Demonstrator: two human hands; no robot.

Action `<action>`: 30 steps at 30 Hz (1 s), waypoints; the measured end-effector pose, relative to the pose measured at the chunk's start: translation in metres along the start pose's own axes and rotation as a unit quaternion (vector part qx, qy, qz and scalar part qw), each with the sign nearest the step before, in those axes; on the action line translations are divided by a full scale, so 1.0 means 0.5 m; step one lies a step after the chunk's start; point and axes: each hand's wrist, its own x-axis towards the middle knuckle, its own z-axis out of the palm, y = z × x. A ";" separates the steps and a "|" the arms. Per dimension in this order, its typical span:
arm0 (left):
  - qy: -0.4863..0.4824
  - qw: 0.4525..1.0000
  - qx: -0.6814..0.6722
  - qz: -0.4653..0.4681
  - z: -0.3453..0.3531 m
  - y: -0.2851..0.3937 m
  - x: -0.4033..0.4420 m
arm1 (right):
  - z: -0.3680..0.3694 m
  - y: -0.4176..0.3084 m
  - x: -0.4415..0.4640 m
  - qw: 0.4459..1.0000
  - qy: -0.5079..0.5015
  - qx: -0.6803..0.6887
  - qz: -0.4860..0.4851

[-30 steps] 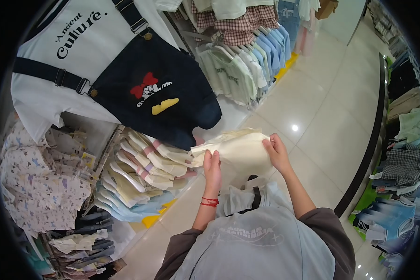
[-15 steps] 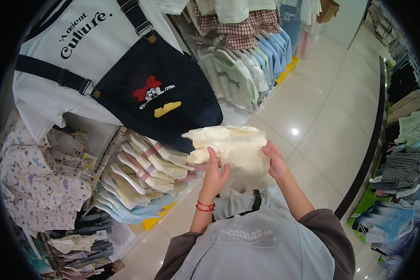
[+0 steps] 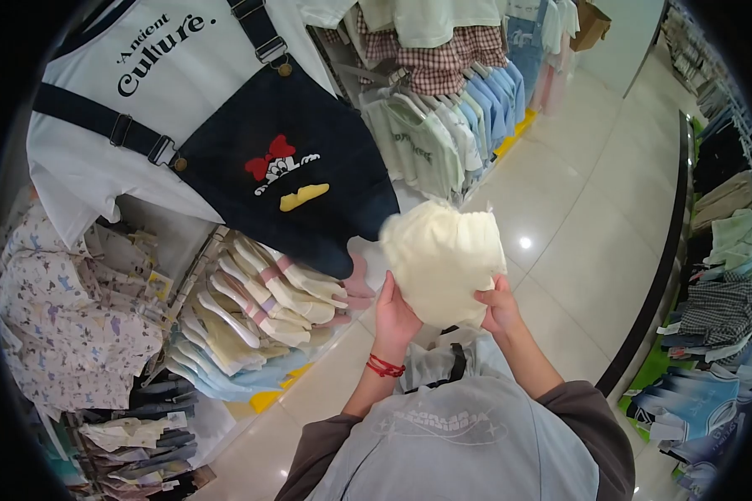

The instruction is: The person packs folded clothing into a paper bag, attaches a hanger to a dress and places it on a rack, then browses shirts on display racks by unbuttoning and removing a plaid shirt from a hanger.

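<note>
Grasping one cream garment [image 3: 443, 263] at its lower right edge, the right hand [image 3: 500, 307] has its thumb on the front; the left hand [image 3: 398, 315] touches the lower left side, its fingers hidden behind it, so I cannot tell whether that hand is closed. One red bracelet [image 3: 385, 366] rings that wrist. The garment is above the floor [image 3: 593, 225], near one pair of dark overalls [image 3: 330, 159] with two straps [image 3: 83, 113] over one white shirt [image 3: 83, 179]. One cardboard box [image 3: 591, 27] shows toward the top right; its contents are too small to tell.
</note>
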 end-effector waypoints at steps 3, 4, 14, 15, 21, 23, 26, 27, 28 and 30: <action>-0.027 0.997 -0.006 -0.065 -0.033 -0.003 0.001 | -0.005 -0.003 0.001 0.999 0.029 0.023 0.027; -0.013 0.996 0.004 -0.092 -0.037 -0.004 -0.001 | -0.008 -0.003 0.002 0.998 0.042 0.035 0.036; 0.069 0.794 0.599 -0.073 -0.029 -0.021 -0.028 | -0.075 -0.006 -0.023 0.961 0.027 -0.175 0.213; 0.043 0.720 0.692 -0.014 -0.035 -0.023 -0.030 | -0.082 -0.001 -0.029 0.966 0.019 -0.164 0.201; -0.041 0.956 0.290 0.001 -0.055 0.018 -0.038 | -0.106 0.019 -0.038 0.959 0.015 -0.198 0.203; 0.016 0.954 0.295 -0.044 -0.046 0.013 -0.048 | -0.100 0.019 -0.035 0.958 0.007 -0.210 0.198; -0.011 0.930 0.356 -0.089 -0.053 -0.007 -0.057 | -0.086 0.009 -0.033 0.959 -0.014 -0.205 0.193; -0.039 0.917 0.385 -0.100 -0.056 -0.017 -0.058 | -0.082 0.005 -0.033 0.958 -0.022 -0.203 0.200; -0.026 0.922 0.377 -0.091 -0.055 -0.032 -0.058 | -0.080 0.002 -0.031 0.957 -0.029 -0.202 0.206; -0.001 0.930 0.360 -0.073 -0.049 -0.057 -0.061 | -0.077 0.000 -0.024 0.953 -0.020 -0.206 0.220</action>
